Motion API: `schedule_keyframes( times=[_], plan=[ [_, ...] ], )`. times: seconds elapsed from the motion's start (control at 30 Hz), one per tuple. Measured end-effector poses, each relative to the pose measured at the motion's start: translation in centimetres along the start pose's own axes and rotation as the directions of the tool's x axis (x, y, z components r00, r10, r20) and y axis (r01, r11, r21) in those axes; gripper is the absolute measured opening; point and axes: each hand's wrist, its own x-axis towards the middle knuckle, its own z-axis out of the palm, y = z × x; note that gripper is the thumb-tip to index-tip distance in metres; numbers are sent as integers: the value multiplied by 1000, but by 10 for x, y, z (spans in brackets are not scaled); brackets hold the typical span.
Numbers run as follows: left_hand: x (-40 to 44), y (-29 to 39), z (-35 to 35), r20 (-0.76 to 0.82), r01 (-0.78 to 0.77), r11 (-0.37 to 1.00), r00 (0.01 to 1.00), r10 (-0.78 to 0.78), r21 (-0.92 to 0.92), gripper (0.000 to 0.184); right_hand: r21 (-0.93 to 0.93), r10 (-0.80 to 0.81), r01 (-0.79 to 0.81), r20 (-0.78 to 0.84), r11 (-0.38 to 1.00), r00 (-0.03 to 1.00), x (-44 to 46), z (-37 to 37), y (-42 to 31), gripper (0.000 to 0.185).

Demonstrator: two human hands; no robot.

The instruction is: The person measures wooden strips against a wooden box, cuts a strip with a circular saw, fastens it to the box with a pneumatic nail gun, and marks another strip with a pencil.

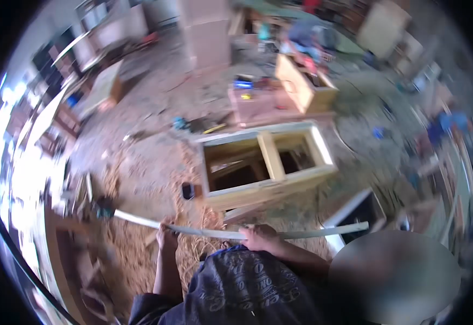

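Observation:
A long, thin, pale strip [312, 234] lies crosswise in front of my body. My left hand [167, 236] is closed round it toward its left part. My right hand [259, 237] grips the same strip near its middle, in front of my dark printed shirt. The strip's right end reaches over a dark-centred box with a pale edge [350, 208]. Beyond my hands stands a wooden frame [271, 157] with two openings split by a crossbar.
Shavings [133, 260] cover the floor. A black cup-like object [188, 190] sits left of the frame. Behind it are a reddish board [255, 111] and a wooden box [296, 81], with a person [309, 40] bent beyond. A pillar [206, 38] stands farther back.

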Motion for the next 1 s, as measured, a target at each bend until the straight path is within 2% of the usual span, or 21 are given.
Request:
schedule_keyframes(
  times=[0.03,0.07,0.1,0.13,0.17,0.2,0.23,0.27,0.3,0.33,0.37,0.43,0.5,0.53,0.57,0.63,0.7,0.77,0.83,0.9,1.0],
  plan=[
    [-1,5,-16,9,-60,991,998,59,120,23,12,-33,33,-15,999,999,11,0,-6,32],
    [8,3,-31,-217,-23,1000,976,26,17,34,7,-119,119,-39,993,992,22,-2,-11,33],
    [-23,23,-7,-415,-45,968,898,147,246,50,-22,-191,191,20,981,981,30,-7,-14,33],
    [-16,13,-24,-384,-228,802,784,487,552,69,-20,-185,187,80,982,980,39,-13,-18,34],
    [-40,23,-22,-327,-119,651,790,519,749,70,-19,-175,179,137,984,975,48,-20,-19,35],
    [-65,34,-18,-268,5,432,791,550,902,72,-31,-183,194,214,980,959,58,-25,-16,36],
    [-90,45,-14,-208,114,194,790,577,974,73,-48,-188,210,285,977,940,68,-31,-11,38],
    [-91,34,-29,-46,119,-91,817,575,989,56,-63,-214,249,339,967,916,76,-45,-15,38],
    [-84,9,-51,86,10,-148,774,627,989,42,-79,-236,290,398,954,887,83,-60,-18,37],
    [-121,39,-29,28,-4,-68,934,357,998,36,-51,-228,281,455,958,861,95,-66,-12,36],
    [-115,5,-48,200,-82,-220,782,590,972,34,-31,-219,273,513,961,830,109,-73,-9,35],
    [-145,4,-41,207,-169,-120,830,517,978,41,-84,-188,294,597,952,780,130,-100,-24,34],
    [-168,-4,-33,153,-123,-102,909,387,987,52,-125,-223,375,619,919,753,156,-121,-29,36],
    [-182,-1,-27,175,-219,67,900,399,973,59,-139,-245,432,655,891,715,172,-131,-35,37],
    [-192,-3,-25,208,-260,77,890,407,963,58,-184,-156,381,693,906,704,179,-145,-57,39],
    [-189,-25,-27,89,-157,220,952,291,963,49,-287,-172,488,694,824,699,194,-161,-91,36],
    [-187,-40,-26,15,-87,252,961,276,964,46,-280,-314,626,675,728,668,218,-161,-108,34],
    [-190,-38,-30,-40,-35,278,965,261,960,42,-534,-442,718,566,447,696,215,-154,-157,28],
    [-197,-28,-28,-114,-17,425,952,282,905,38,-465,-662,771,416,435,624,239,-130,-175,30],
    [-184,-45,-48,-150,-11,496,947,283,868,39,-548,-895,786,141,286,424,251,-94,-201,34],
    [-169,-38,-81,-283,78,648,934,218,758,43,-112,-882,881,56,460,468,260,-52,-256,42]
  ],
)
